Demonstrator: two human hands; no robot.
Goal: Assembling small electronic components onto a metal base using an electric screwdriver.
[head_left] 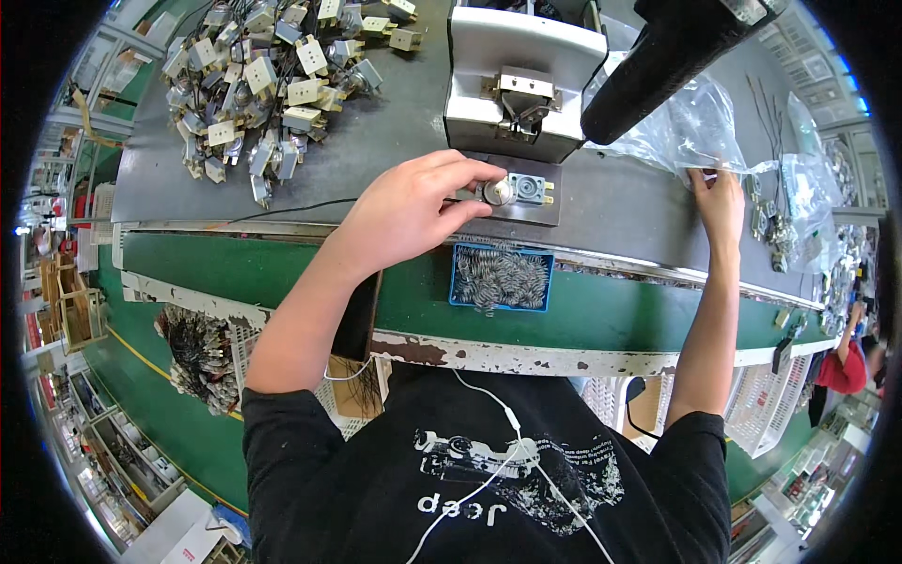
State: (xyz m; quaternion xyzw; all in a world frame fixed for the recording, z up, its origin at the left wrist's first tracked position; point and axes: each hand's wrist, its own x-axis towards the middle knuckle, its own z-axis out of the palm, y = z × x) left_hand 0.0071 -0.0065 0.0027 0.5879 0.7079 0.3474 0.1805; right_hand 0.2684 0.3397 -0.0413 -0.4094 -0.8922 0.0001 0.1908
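My left hand [413, 202] reaches over a flat metal block [536, 214], thumb and forefinger closed on a round metal-capped switch part [498, 193]. A pale square housing with brass terminals [532, 189] lies beside that cap on the block; whether the two are joined I cannot tell. A thin black cable [291, 209] runs leftward from under my left hand. At the far right of the bench, my right hand [720, 202] has its fingers bent in at the edge of a clear plastic bag [691, 117]. Its fingertips are partly hidden by the film.
A bench press [526, 56] with a thick black handle [648, 80] stands behind the block. Many wired switch units [268, 85] are heaped at the back left. A blue tray [457, 287] of springs sits near the front edge. More small parts [778, 235] lie far right.
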